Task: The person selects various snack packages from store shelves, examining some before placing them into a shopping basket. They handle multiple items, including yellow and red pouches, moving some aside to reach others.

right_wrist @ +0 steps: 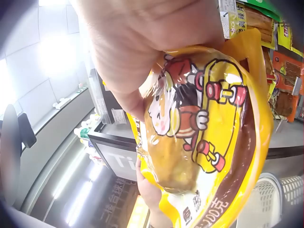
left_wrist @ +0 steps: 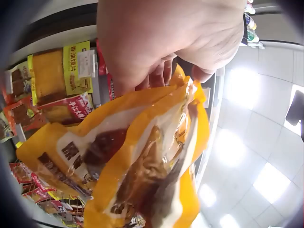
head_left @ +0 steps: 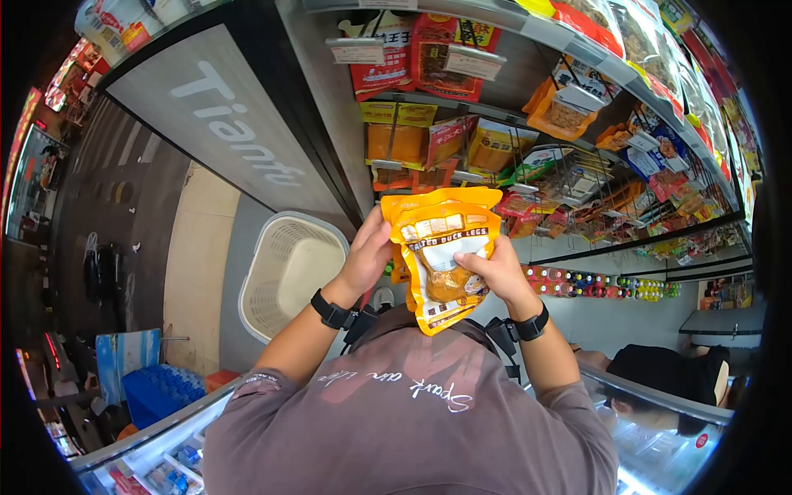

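Observation:
Orange-edged packets of salted duck legs [head_left: 439,235] are held up together in front of my chest, one behind another. My left hand [head_left: 368,254] grips their upper left side. In the left wrist view, its fingers reach behind a packet [left_wrist: 111,118] and the thumb bends at the top edge. On the other side my right hand [head_left: 500,271] grips the packets, thumb lying across the front one. The right wrist view shows a packet face [right_wrist: 213,128] printed with a cartoon figure and skateboard. Most of the right fingers are hidden behind the packets.
Racks of hanging snack packets [head_left: 404,140] stand ahead and to the right. A white plastic basket [head_left: 250,289] sits at lower left beside a grey panel [head_left: 206,99] lettered Tianfu. Rows of bottles [head_left: 594,283] line the right. A lit glass case [head_left: 177,445] runs behind me.

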